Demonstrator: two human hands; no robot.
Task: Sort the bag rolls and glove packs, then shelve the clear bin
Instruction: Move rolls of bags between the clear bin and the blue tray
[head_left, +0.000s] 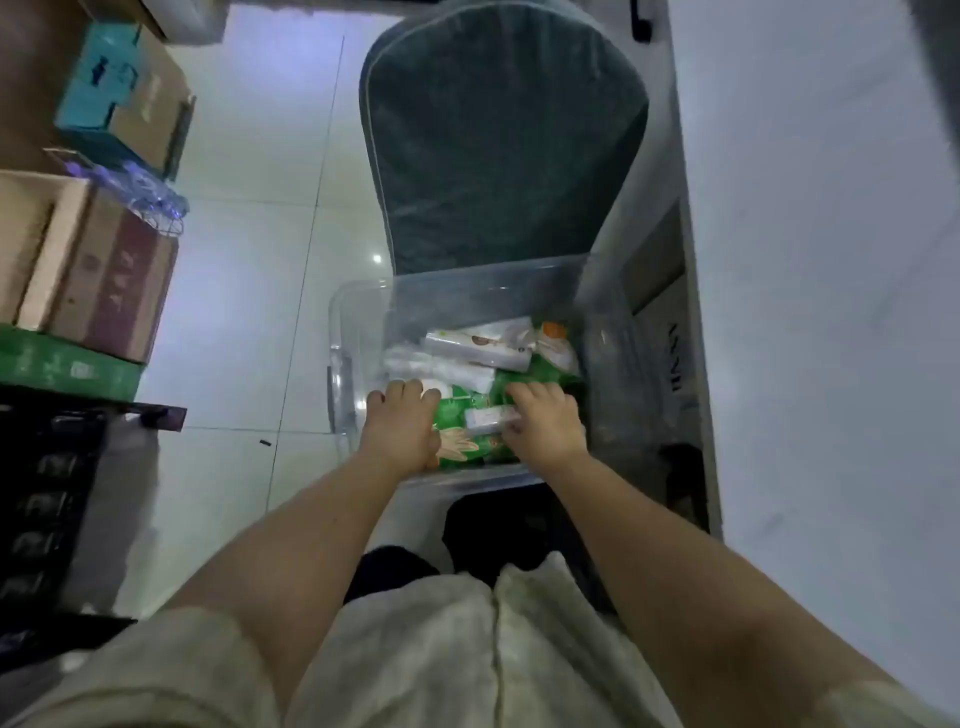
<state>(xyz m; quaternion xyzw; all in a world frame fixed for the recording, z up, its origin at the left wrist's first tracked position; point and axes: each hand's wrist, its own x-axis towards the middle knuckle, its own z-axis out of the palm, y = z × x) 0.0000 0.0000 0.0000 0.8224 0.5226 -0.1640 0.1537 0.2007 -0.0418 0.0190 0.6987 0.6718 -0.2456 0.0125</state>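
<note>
**A:** Nearest me, both of my arms reach down into the clear plastic storage bin, which seems to sit on the seat of the grey-green cushioned chair. My left hand lies palm down with fingers spread on the green soft-film glove packs, holding nothing. My right hand is curled beside a small white paper-wrapped bag roll; whether it actually pinches it, I cannot tell.

**B:** How will that stuff handle?

**A:** Light, I would judge. The packs look limp and slippery, so I would pinch them by an edge. The rolls look firmer; fingers around the middle should do. Farther in lie a clear film roll and a longer white box-like roll.

**B:** And the bin?

**A:** Rigid, thin-walled; take it by the rim on both sides. Room is tight to the right, where the pale wall stands close. The white tiled floor is open on the left, until the stacked cardboard boxes.
</note>
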